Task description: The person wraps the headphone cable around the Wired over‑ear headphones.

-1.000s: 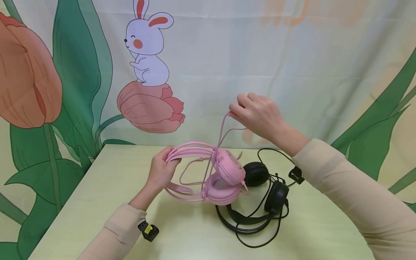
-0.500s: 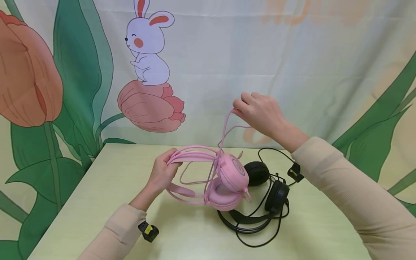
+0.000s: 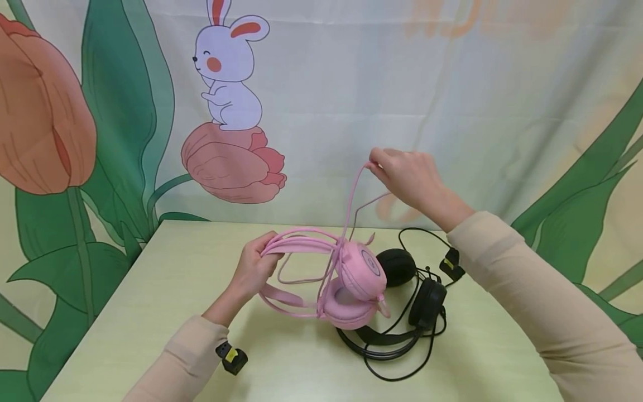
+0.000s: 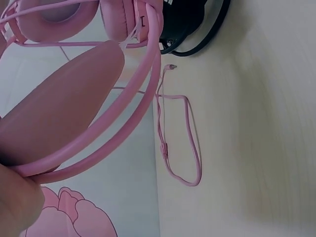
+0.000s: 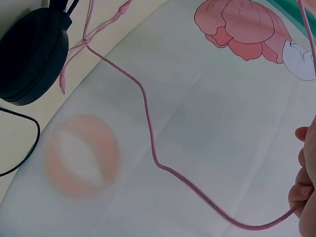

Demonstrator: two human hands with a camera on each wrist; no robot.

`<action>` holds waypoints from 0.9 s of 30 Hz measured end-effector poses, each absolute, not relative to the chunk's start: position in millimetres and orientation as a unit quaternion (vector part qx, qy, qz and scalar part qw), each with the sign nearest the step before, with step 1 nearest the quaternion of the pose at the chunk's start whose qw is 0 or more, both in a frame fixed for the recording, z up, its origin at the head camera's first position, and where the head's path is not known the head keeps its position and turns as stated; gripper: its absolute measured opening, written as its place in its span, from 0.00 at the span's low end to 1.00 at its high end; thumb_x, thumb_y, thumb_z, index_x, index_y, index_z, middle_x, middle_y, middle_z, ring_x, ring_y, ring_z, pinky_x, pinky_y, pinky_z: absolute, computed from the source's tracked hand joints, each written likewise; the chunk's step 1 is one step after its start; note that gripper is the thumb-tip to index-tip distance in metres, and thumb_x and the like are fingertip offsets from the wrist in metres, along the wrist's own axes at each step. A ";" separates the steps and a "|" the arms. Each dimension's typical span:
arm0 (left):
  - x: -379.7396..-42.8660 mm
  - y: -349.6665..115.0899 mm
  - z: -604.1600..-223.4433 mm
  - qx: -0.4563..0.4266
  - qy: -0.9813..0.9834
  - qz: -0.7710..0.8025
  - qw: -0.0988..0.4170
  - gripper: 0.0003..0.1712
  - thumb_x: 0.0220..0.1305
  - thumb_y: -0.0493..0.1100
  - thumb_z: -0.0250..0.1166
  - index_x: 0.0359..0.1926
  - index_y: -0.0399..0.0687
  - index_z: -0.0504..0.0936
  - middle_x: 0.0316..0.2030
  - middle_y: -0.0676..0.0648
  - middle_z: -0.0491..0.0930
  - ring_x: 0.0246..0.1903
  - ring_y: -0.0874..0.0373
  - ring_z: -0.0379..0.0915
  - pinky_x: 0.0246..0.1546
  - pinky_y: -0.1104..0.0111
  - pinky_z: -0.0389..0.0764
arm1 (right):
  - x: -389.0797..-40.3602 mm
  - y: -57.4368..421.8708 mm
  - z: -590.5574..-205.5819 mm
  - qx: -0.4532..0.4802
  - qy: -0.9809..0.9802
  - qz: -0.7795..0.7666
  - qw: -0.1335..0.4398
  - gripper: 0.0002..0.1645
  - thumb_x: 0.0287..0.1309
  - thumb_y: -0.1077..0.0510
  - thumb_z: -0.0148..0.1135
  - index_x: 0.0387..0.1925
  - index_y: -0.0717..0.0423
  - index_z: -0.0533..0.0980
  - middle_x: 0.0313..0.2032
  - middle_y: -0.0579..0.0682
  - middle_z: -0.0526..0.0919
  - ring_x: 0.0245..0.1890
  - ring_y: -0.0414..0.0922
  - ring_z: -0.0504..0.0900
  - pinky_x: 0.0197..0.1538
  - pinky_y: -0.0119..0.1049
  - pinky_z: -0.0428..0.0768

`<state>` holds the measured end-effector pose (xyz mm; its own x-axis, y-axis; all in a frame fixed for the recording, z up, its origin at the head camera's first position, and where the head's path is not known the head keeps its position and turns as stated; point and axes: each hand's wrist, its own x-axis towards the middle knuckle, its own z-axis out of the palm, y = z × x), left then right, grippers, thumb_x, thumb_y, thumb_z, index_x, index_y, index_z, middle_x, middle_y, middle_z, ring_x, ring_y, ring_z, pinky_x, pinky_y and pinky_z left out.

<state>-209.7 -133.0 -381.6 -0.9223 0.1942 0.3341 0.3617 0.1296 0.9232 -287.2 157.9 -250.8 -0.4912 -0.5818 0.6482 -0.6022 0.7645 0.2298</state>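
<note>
two hands are handling a pink headset (image 3: 364, 273) over a pale table (image 3: 125, 335). the left hand (image 3: 253, 268) is gripping the headband (image 3: 301, 245); the right hand (image 3: 412, 176), higher up, is pinching the pink cord (image 5: 149, 123). the cord's plug (image 4: 171, 66) is resting on the table. a black headset (image 3: 427, 304) is lying there too, partly hidden by the pink one.

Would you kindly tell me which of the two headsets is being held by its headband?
The pink headset: the left hand grips its headband, whereas the black headset lies on the table, not held.
</note>
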 end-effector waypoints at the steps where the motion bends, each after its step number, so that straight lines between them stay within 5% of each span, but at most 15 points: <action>1: -212.1 -133.3 -385.6 -0.188 -0.747 -0.635 0.062 0.05 0.59 0.28 0.50 0.27 0.33 0.71 0.11 0.53 0.62 0.11 0.65 0.57 0.12 0.76 0.57 | -288.0 158.1 -251.3 0.338 -0.867 0.017 0.366 0.11 0.61 0.50 0.54 0.28 0.52 0.70 0.15 0.44 0.69 0.10 0.42 0.61 0.14 0.33 0.52; 6: -213.7 -132.5 -394.3 -0.207 -0.724 -0.656 0.046 0.07 0.60 0.30 0.49 0.25 0.37 0.68 0.10 0.52 0.60 0.10 0.64 0.54 0.11 0.74 0.55 | -291.4 159.9 -255.0 0.313 -0.888 0.025 0.338 0.13 0.62 0.50 0.54 0.25 0.51 0.70 0.14 0.44 0.69 0.11 0.42 0.62 0.14 0.33 0.52; 16: -209.6 -128.9 -389.7 -0.256 -0.617 -0.744 0.011 0.08 0.58 0.31 0.44 0.28 0.24 0.60 0.12 0.51 0.54 0.11 0.65 0.46 0.10 0.73 0.46 | -297.7 159.6 -269.5 0.292 -0.908 0.028 0.300 0.12 0.60 0.47 0.55 0.30 0.47 0.79 0.21 0.44 0.80 0.15 0.43 0.71 0.13 0.35 0.60; 27: -208.8 -127.2 -390.1 -0.285 -0.550 -0.785 -0.027 0.09 0.61 0.34 0.46 0.26 0.39 0.69 0.12 0.48 0.50 0.11 0.60 0.41 0.11 0.69 0.41 | -297.8 151.1 -293.7 0.284 -0.935 0.014 0.212 0.16 0.62 0.45 0.51 0.37 0.46 0.82 0.30 0.45 0.85 0.20 0.42 0.77 0.17 0.35 0.67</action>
